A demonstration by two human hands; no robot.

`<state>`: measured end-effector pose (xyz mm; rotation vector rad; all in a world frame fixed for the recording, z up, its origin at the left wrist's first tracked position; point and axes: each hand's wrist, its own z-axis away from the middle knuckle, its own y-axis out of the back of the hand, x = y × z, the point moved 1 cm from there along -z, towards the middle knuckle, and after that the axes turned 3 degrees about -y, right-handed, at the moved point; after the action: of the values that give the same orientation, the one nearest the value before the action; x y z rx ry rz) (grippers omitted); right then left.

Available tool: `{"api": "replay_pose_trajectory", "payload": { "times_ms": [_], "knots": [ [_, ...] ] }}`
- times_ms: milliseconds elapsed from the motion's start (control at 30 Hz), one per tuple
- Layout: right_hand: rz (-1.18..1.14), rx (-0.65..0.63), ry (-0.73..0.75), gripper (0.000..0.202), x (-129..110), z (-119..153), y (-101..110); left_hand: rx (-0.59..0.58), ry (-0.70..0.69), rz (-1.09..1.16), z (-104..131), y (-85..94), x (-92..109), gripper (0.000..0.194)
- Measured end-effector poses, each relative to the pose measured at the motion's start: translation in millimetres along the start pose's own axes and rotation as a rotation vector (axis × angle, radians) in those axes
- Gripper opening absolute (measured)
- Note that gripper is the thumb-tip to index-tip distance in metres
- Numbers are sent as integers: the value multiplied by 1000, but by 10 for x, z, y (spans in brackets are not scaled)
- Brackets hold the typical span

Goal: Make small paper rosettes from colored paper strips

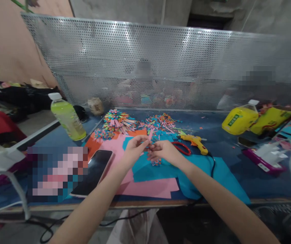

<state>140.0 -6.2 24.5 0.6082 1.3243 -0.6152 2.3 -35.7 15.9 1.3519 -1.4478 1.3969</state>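
Note:
A narrow pink paper strip (151, 133) stands up between the fingertips of both my hands. My left hand (137, 145) is closed in a pinch at the strip's lower end. Meeting it from the other side, my right hand (163, 151) is also closed, its fingers curled at the same spot; the exact grip is partly hidden. Below the right hand lie small curled paper pieces (156, 162) on blue paper sheets (150, 173). Beyond the hands spreads a loose heap of thin coloured paper strips (162, 122).
A yellow glue gun (196, 142) and red-handled scissors (182, 148) lie right of my hands. Left are a phone (94, 173), a bundle of fringed paper (120, 122) and a green drink bottle (68, 117). A yellow jug (239, 118) and purple power strip (264, 161) sit right. A perforated metal screen (104, 61) bounds the back.

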Motion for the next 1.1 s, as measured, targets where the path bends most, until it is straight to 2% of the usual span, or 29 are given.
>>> {"api": "replay_pose_trajectory", "payload": {
  "times_ms": [67, 133, 233, 333, 500, 600, 700, 767, 867, 900, 1033, 1100],
  "knots": [
    [-38, 9, -61, 16, 1, -15, 49, 5, -9, -18, -2, 9, 8, 24],
    [-58, 27, -55, 18, -9, -29, 128, 9, -3, -6, 2, 14, 21, 24],
    [-105, 146, -5, 22, -29, -56, 248, -1, 12, 27, 15, 7, 30, 26],
    [-171, 256, 54, 26, -28, -69, 282, -31, 10, -18, 22, -11, 15, 26],
    [-137, 130, 117, 35, -1, -52, 173, -31, -14, -57, 16, -25, -18, 25],
    [-89, 145, 114, 35, 1, -79, 184, 8, -73, -129, 4, 11, -2, 26],
    [122, 267, 133, 25, 4, -154, 253, 203, -246, -353, -27, 112, 44, 24],
    [462, 322, 221, 19, 7, -213, 272, 323, -338, -453, -56, 189, 70, 23],
    [1099, 239, 336, 23, 45, -310, 207, 383, -356, -431, -92, 268, 84, 24],
    [1214, 205, 338, 24, 67, -344, 173, 403, -369, -418, -96, 281, 89, 24],
    [1354, 140, 311, 25, 156, -466, 38, 518, -485, -437, -64, 283, 132, 20],
    [1398, 116, 297, 21, 192, -497, -18, 485, -466, -493, -48, 263, 141, 18]
  ]
}}
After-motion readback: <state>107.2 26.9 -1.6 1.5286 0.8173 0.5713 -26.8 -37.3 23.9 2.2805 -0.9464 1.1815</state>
